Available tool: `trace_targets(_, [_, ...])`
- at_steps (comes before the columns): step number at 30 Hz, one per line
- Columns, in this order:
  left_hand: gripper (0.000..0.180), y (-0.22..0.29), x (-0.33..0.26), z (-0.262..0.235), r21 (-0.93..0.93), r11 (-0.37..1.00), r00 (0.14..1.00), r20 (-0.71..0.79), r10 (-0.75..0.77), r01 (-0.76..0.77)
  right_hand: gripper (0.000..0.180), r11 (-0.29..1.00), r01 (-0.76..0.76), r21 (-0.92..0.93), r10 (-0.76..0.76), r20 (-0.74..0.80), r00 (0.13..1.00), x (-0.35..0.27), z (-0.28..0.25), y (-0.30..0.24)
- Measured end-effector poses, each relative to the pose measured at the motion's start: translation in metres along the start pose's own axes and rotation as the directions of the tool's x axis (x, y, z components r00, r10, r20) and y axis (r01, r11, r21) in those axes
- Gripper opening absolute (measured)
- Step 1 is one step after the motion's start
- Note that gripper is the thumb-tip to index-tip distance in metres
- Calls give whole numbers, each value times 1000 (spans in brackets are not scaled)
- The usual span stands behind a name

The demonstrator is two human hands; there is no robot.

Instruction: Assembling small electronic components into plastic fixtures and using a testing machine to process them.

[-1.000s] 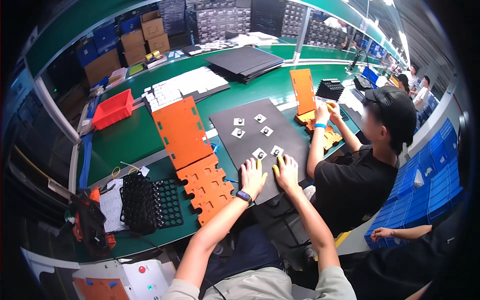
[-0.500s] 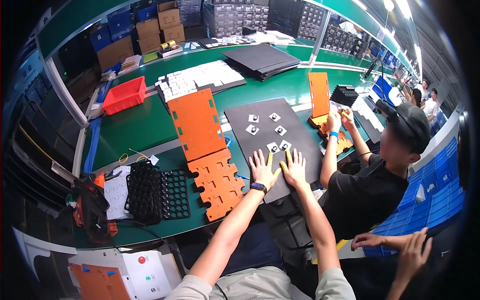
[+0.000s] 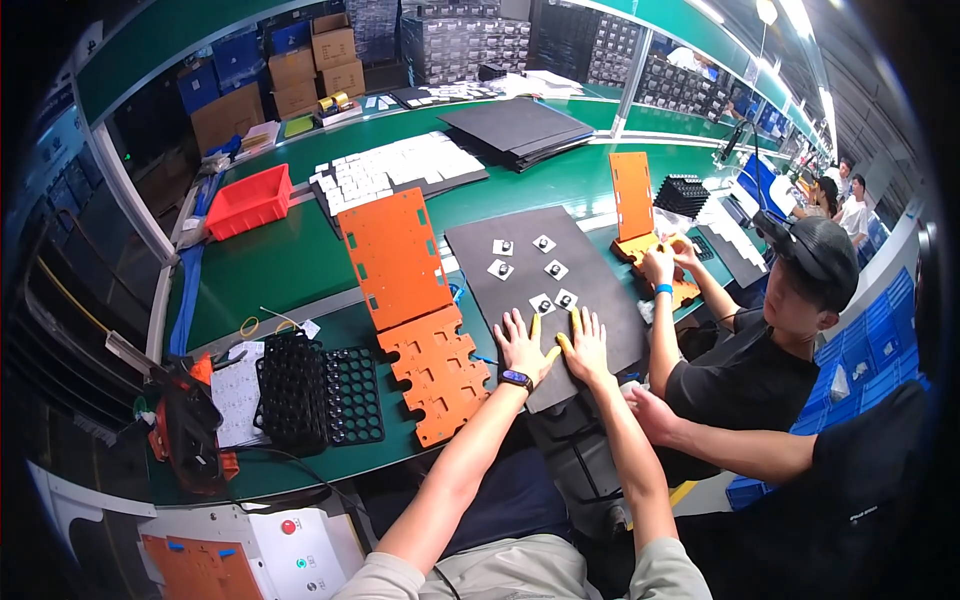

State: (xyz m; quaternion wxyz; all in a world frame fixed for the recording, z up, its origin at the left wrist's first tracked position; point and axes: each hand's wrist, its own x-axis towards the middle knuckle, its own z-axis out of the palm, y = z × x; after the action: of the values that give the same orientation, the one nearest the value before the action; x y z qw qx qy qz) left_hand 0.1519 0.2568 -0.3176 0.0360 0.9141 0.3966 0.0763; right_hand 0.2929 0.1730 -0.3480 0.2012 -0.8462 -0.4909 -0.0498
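My left hand [image 3: 524,350] lies flat with fingers spread on the near part of a black sheet [image 3: 612,290]. Beside it, my right hand [image 3: 587,348] rests palm down on the same sheet, fingers apart. Yellow covers sit on some thumbs and fingers of both hands. Just beyond my fingertips are two white square pieces, each carrying a small black part: a left one [image 3: 541,304] and a right one [image 3: 566,300]. Several more such squares [image 3: 503,247] lie farther up the sheet. Neither hand holds anything.
Left of the sheet stands an open orange hinged fixture [image 3: 395,260]; black trays [image 3: 352,395] and a red bin [image 3: 250,200] lie farther left. A co-worker [image 3: 770,330] handles another orange fixture [image 3: 632,200] at right. Another person's hand [image 3: 655,415] reaches in near my right forearm.
My hands stay in place on the sheet. The other person's arm at lower right has moved up and left, toward the sheet's near right side. The co-worker's hands have shifted slightly over their fixture.
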Motion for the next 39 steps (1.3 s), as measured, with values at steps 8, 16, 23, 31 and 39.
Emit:
trace_targets(8, [89,-2,-1,-2,77,997,995,96,-22,14,72,993,-117,31,117,-22,993,-15,-6,-27])
trace_targets(16, [93,-1,-4,-3,80,997,995,100,-2,-6,58,917,11,399,120,-302,946,-56,-19,-57])
trace_targets(23, [98,-3,-3,-21,-4,1000,981,194,-7,8,56,887,-38,460,177,-261,949,-83,-29,-73])
trace_targets(31, [94,-13,-30,-30,12,998,992,109,64,-66,52,882,-25,471,138,-205,969,-101,-43,-76])
trace_targets(39, [87,-15,-80,-61,-28,979,979,29,202,-201,49,890,113,442,25,-295,955,-104,-40,-74])
